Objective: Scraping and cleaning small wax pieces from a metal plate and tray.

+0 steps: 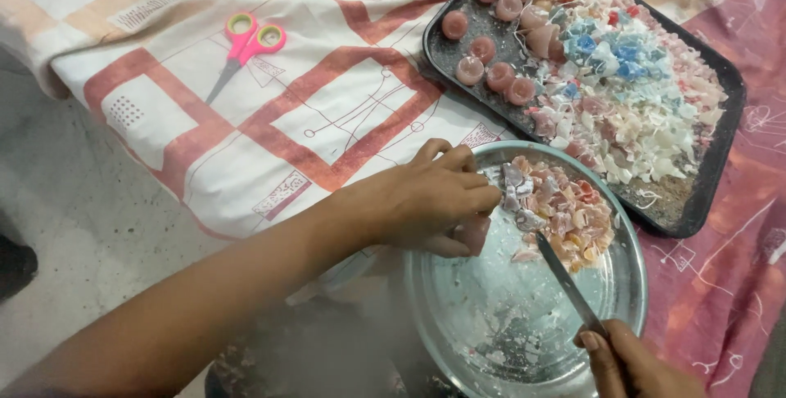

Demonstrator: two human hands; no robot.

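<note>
Wax lump, pinkish, pinched in left hand over near rim of steel plate; fingers curled tight round it, forearm reaching in from lower left. Right hand at bottom edge, grip clenched on knife, blade angled up toward wax chips piled at plate's far side. Near half of plate holds only white residue. Dark tray just beyond plate, holding shavings and round candles. Scissors well apart on patterned cloth. Grey floor left.
</note>
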